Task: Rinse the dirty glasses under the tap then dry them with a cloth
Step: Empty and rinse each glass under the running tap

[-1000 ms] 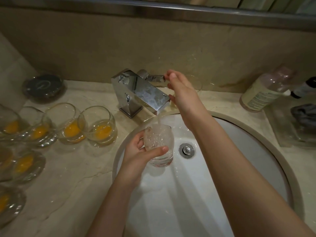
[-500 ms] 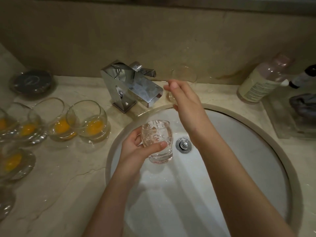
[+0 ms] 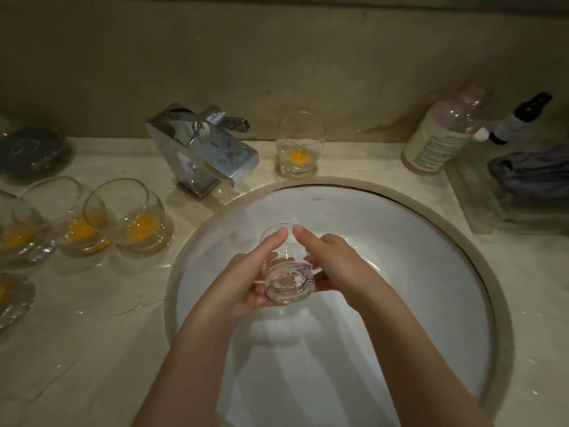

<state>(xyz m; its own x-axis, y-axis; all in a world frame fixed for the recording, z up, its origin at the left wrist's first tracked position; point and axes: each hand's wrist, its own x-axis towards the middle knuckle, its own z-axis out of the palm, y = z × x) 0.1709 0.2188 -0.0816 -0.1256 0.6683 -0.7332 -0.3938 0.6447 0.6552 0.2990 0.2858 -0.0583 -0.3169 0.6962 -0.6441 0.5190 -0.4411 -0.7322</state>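
Several dirty glasses [image 3: 140,223] with orange residue stand at the left of the table [image 3: 92,303], near a dark round dish [image 3: 29,147] at the far left. Next along, the chrome tap [image 3: 203,152] shows no visible stream, whereas 1 second ago water ran from it into the glass; the rinse of this item therefore looks finished. 1 further dirty glass [image 3: 300,144] stands behind the sink [image 3: 431,272], just right of the tap. Over the basin, the left hand [image 3: 240,282] has its fingers [image 3: 272,240] curled round the rinsed glass [image 3: 288,269], which is tipped with its mouth away from the camera and its thick base toward it. The right hand [image 3: 332,261], which was up at the tap handle 1 second ago, has come down and now clasps the same glass from the other side, its fingers wrapped beneath and a digit lying along the top, nearly meeting the left one. The glass thus sits clamped between both hands, touching each. Judged stage: emptying or shaking off water, drying to follow. At far right, a labelled bottle [image 3: 440,140], a small dark bottle [image 3: 520,118] and a bluish cloth [image 3: 529,174] on a clear tray [image 3: 480,211].
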